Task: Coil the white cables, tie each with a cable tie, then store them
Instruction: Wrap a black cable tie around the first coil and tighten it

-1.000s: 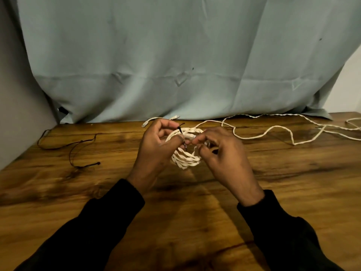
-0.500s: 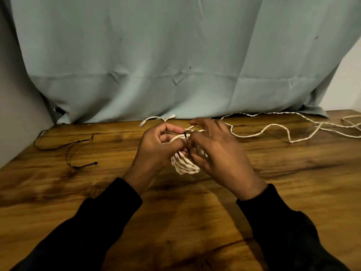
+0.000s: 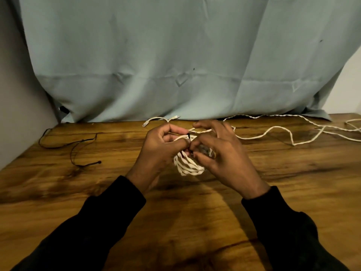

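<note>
Wooden table [image 3: 195,222], grey-blue cloth backdrop [image 3: 175,55] hanging behind its far edge. Head view: both hands raised just over the table centre, holding a coiled white cable [image 3: 188,166] between them. Left hand [image 3: 162,151] curled on the coil's top, thumb and forefinger pinching a black cable tie [image 3: 189,135]. Right hand [image 3: 222,153] grips the coil's right side, fingers curled; fingertip contact is blurred, probably also on the tie. Loose white cable [image 3: 283,133] trails right. Spare black ties [image 3: 78,151] lie far left.

Long black sleeves [image 3: 109,216] to wrists, hands bare.
</note>
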